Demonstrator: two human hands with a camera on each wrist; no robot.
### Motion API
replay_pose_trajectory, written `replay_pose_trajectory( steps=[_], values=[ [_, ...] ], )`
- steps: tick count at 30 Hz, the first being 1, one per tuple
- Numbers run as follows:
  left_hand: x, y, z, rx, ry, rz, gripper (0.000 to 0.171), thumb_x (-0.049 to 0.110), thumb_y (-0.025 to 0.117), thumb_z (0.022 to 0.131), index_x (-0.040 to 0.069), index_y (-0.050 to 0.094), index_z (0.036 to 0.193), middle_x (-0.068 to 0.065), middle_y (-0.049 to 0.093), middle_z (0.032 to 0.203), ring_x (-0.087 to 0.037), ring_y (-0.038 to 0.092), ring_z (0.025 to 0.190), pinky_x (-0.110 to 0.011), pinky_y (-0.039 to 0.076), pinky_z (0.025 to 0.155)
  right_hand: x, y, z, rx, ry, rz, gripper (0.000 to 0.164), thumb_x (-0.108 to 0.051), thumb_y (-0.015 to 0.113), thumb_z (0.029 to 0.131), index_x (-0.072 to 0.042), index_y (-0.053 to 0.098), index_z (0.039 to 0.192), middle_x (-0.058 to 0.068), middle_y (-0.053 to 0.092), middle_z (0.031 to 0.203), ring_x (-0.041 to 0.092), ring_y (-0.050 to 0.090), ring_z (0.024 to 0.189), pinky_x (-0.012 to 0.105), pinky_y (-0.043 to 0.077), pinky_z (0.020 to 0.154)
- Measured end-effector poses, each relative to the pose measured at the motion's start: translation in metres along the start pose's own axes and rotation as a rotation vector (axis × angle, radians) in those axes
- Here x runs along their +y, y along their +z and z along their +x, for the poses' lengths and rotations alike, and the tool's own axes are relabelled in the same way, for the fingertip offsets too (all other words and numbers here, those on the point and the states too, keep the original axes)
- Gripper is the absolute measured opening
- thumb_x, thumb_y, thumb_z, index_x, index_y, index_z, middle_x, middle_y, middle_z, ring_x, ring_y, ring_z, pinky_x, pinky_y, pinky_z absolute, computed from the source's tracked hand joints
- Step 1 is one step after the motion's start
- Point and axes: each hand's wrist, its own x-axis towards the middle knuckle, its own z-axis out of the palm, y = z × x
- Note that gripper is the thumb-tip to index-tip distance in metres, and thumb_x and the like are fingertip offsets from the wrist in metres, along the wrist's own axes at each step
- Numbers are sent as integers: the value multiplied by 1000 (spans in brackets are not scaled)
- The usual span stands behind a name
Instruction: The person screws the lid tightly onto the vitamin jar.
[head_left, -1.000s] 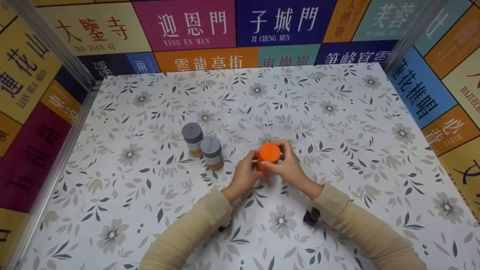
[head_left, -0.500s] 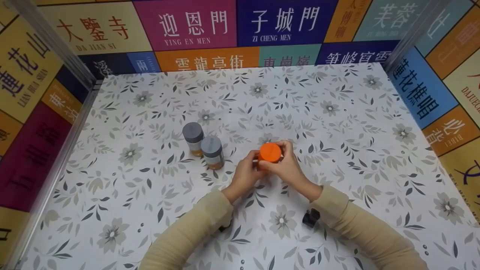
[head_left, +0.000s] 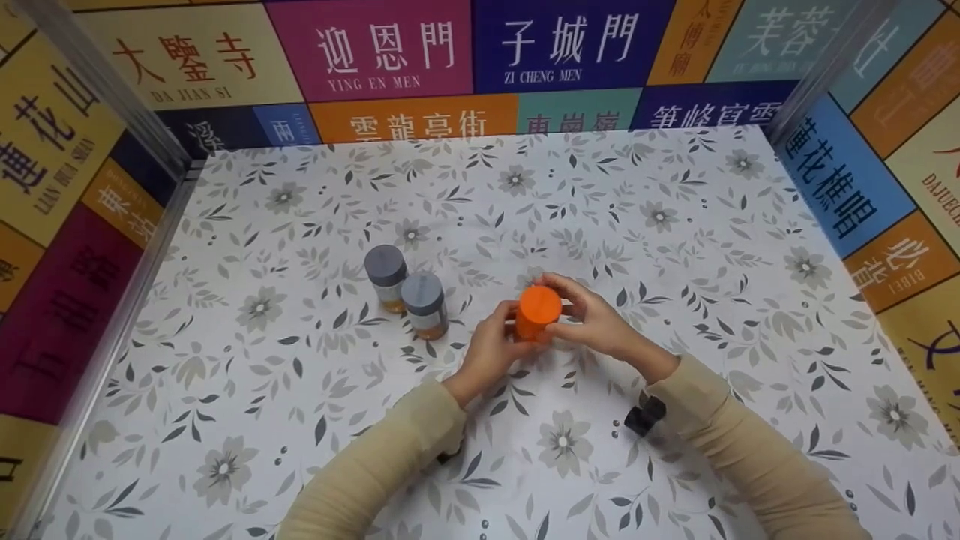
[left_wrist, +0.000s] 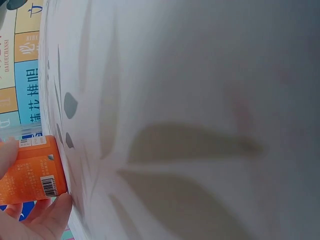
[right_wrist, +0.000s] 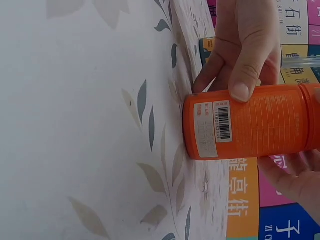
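Note:
An orange bottle (head_left: 539,307) with an orange lid and printed barcode labels stands upright in the head view, its base on or close to the tablecloth. My left hand (head_left: 491,349) grips its lower body, with the thumb (right_wrist: 241,90) across the side in the right wrist view. At the lid end my right hand (head_left: 600,322) has its fingers curved round the far side and its thumb at the near right side. How firmly the right fingers press cannot be told. Part of the fingers is hidden behind the bottle. In the left wrist view the bottle (left_wrist: 35,172) lies at the left edge.
Two grey-lidded bottles, one farther back (head_left: 386,277) and one nearer (head_left: 425,306), stand close together to the left of the hands. A white floral tablecloth (head_left: 705,247) covers the table. Colourful panels with characters (head_left: 382,49) wall in the back and both sides.
My right hand has turned and shifted to the right, its thumb sliding from the bottle's front to the right side. The left hand and the grey-lidded bottles stay put.

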Motion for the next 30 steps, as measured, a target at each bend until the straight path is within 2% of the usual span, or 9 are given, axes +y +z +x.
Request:
replay_pose_trajectory(
  steps=[5, 13, 20, 30],
  values=[
    [0, 0, 0, -1, 1, 0, 52, 10, 73, 76, 9, 49, 122, -6, 57, 123, -19, 54, 110, -30, 45, 93, 0, -1, -1, -9, -23, -39, 60, 4, 64, 80, 11, 37, 133, 26, 35, 137, 1, 41, 117, 19, 43, 91],
    [0, 0, 1, 5, -2, 8, 53, 9, 73, 75, 8, 49, 122, -7, 57, 123, -20, 55, 110, -30, 46, 93, 2, 5, 1, 83, 6, -93, 59, 4, 68, 75, 10, 42, 128, 23, 40, 133, 12, 46, 110, 19, 46, 86],
    [1, 1, 1, 17, 15, 6, 50, 6, 73, 75, 7, 49, 119, -8, 57, 122, -22, 55, 109, -30, 46, 93, 6, 13, 2, 186, 78, -33, 58, 5, 72, 72, 7, 44, 122, 18, 46, 125, 11, 47, 106, 19, 44, 87],
    [0, 0, 1, -1, 8, 4, 52, -5, 66, 74, 8, 49, 121, -10, 57, 122, -23, 57, 109, -29, 46, 91, 6, 29, 2, 346, 113, 14, 55, 5, 73, 68, 5, 43, 114, 13, 48, 115, 16, 46, 104, 24, 41, 87]
  ],
)
